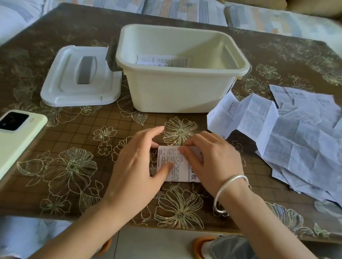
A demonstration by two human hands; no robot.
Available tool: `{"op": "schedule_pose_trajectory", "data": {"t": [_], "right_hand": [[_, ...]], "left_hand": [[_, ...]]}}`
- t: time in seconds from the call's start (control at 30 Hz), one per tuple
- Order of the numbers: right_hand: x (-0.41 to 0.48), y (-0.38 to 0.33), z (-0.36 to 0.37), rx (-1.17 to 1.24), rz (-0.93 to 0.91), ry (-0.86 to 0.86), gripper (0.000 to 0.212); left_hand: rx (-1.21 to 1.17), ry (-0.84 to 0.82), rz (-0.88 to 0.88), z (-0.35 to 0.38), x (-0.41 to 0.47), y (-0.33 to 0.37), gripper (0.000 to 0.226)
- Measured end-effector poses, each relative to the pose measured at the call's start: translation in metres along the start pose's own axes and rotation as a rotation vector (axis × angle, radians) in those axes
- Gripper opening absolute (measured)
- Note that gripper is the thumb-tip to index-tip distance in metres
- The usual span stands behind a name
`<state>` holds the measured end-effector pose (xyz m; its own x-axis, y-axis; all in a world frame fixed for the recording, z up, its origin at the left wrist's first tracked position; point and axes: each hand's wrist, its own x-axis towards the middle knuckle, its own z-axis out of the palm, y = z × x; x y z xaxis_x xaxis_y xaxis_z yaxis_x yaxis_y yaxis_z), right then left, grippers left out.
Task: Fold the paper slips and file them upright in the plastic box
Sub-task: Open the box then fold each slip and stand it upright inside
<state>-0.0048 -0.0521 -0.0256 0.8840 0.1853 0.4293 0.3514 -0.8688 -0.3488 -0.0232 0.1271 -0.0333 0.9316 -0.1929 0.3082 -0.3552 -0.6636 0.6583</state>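
Currently, in front of the box (175, 90), I am pressing the paper slip (176, 163) down, left hand (136, 161) by its thumb, right hand (212, 162) with straightened fingers (189, 157), gripping nothing.

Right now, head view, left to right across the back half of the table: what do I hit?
phone -> lid -> plastic box -> pile of unfolded slips
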Motion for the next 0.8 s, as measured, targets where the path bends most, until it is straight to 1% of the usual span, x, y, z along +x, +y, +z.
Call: {"op": "schedule_pose_trajectory", "data": {"t": [0.07,0.2,0.3,0.4,0.5,0.67,0.73,0.8], "right_hand": [[0.001,0.0,0.003,-0.03,-0.007,0.001,0.016],[-0.001,-0.001,0.007,-0.077,-0.029,-0.016,0.015],[-0.002,-0.002,0.008,-0.128,-0.03,-0.011,0.013],[-0.001,-0.001,0.008,-0.235,-0.005,0.008,0.008],[-0.001,0.001,0.009,-0.295,0.033,-0.017,0.023],[-0.003,0.0,0.005,-0.315,0.098,-0.005,0.031],[-0.008,-0.004,-0.002,-0.277,0.089,0.038,0.026],[-0.018,-0.012,-0.009,-0.176,0.053,0.047,0.011]], "left_hand": [[0.024,-0.006,0.007,0.0,-0.001,0.0,0.064],[0.13,-0.023,0.054,-0.001,-0.001,0.0,0.044],[0.216,-0.017,0.149,-0.002,-0.001,0.002,0.022],[0.371,0.002,0.262,-0.002,-0.002,0.004,0.013],[0.387,-0.037,0.295,-0.006,0.001,0.0,0.016],[0.204,-0.197,0.259,-0.02,0.004,-0.022,0.034],[0.167,-0.238,0.254,-0.022,0.006,-0.026,0.037],[0.172,-0.26,0.264,-0.022,0.008,-0.027,0.038]]}}
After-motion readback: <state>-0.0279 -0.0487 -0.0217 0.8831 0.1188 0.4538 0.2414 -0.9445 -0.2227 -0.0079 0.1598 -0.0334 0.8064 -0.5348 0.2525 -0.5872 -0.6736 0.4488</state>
